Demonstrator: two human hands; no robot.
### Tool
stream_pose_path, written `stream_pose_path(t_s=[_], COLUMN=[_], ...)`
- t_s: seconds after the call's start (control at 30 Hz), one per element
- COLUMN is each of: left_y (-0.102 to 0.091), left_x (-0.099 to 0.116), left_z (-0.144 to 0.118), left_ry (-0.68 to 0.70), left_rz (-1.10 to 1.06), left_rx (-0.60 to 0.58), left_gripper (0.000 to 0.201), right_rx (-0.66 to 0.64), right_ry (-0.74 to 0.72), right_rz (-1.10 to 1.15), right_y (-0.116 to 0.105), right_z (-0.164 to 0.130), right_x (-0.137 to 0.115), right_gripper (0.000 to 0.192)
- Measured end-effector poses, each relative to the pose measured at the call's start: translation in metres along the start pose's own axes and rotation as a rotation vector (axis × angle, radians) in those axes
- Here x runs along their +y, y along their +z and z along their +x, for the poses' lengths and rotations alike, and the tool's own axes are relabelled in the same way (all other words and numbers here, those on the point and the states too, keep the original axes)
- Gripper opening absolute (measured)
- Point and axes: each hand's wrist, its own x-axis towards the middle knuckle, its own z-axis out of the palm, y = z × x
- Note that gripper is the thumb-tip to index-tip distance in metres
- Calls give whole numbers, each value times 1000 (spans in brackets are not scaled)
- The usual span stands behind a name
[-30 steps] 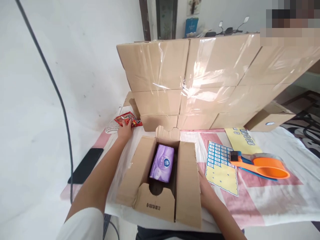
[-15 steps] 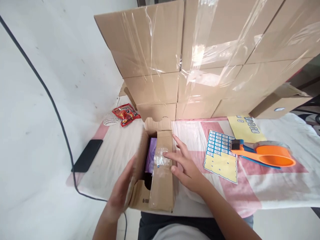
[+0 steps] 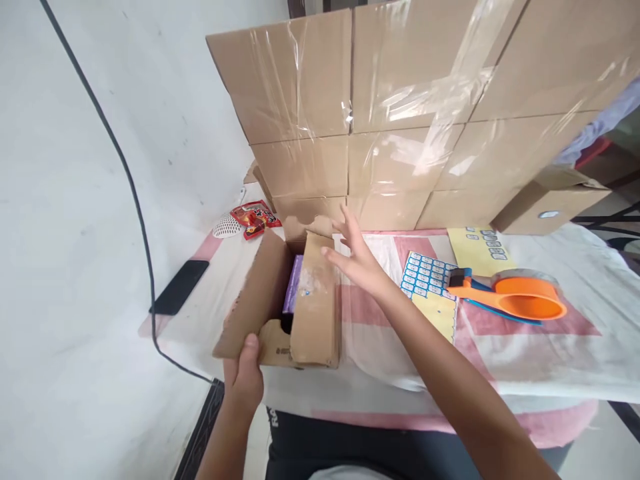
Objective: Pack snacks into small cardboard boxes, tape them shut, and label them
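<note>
Flap folding, judging by the posture of both hands. Gripping the near left corner of the carton (image 3: 313,313) with the left hand (image 3: 246,373), thumb on top and fingers curled under the edge beneath the left flap. Holding the right hand (image 3: 357,263) open over the far end of the right flap, fingers spread and straight, grasping nothing. Not possible to tell whether fingertips and cardboard are touching.

Sitting at the near edge of the table (image 3: 500,360), long axis pointing away from the body. Standing half raised on the left flap and lying almost flat on the right, leaving a narrow gap along the middle. Showing a purple pack (image 3: 293,293) through that gap, down inside. Made of plain brown corrugated board, carrying small print on the near tuck flap and a shiny patch of clear tape on the right flap.

Calling next, most likely, for bringing the left flap down to meet the right one, steadying the near end meanwhile, then pressing both flat. Requiring attention to the far tab, sticking up just in front of the stacked boxes (image 3: 400,100).

Lying well to the right: orange tape dispenser (image 3: 515,303) beside a blue label sheet (image 3: 425,277). Lying at far left: red snack packet (image 3: 255,219) and black phone (image 3: 180,295).
</note>
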Motion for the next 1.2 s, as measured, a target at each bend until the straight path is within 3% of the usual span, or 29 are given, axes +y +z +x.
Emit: stream_pose_path(t_s=[0.07, 0.17, 0.23, 0.33, 0.4, 0.47, 0.53, 0.63, 0.73, 0.8, 0.87, 0.9, 1.0, 1.07, 1.13, 1.2], left_y=[10, 22, 27, 29, 30, 30, 29, 27, 24, 22, 19, 18, 13, 12, 12, 12], left_x=[-4, 3, 11, 16, 15, 14, 14, 13, 6, -2, -7, -7, 5, 15, 21, 23], left_z=[-7, -12, -15, -22, -27, -30, -31, -30, -29, -27, -23, -19, -2, 11, 20, 24], left_ry=[-157, -205, -208, -203, -203, -197, -188, -223, -304, -288, -112, 52, 680, 967, 1067, 1065], left_rz=[-90, -148, -146, -62, -26, -21, -21, 0, 43, 69, 81, 87, 170, 278, 348, 321], left_rx=[196, 209, 224, 213, 195, 184, 167, 148, 205, 250, 204, 115, -409, -704, -790, -740], left_gripper=[61, 62, 61, 60, 59, 58, 56, 54, 55, 58, 55, 51, 42, 47, 60, 70], right_rx=[-7, 66, 106, 213, 254, 224, 194, 130, -113, -282, -348, -329, -140, -31, -18, -29], right_ry=[-68, -106, 21, 274, 318, 286, 225, 36, -129, -106, -37, -22, -41, -51, -31, 8], right_rz=[9, -49, -42, -31, -134, -229, -183, 80, 215, 145, 45, 28, 144, 236, 221, 119], right_y=[0, 0, 2, 8, 12, 11, 3, -19, -44, -57, -65, -65, -57, -46, -34, -23], right_z=[12, 16, 17, 22, 26, 28, 27, 16, -2, -13, -20, -22, -23, -20, -17, -13], right_x=[3, 4, 4, -3, -10, -15, -17, -15, -15, -17, -18, -16, -6, 3, 9, 12], right_gripper=[90, 73, 71, 98, 118, 125, 113, 76, 39, 33, 40, 40, 50, 66, 67, 52])
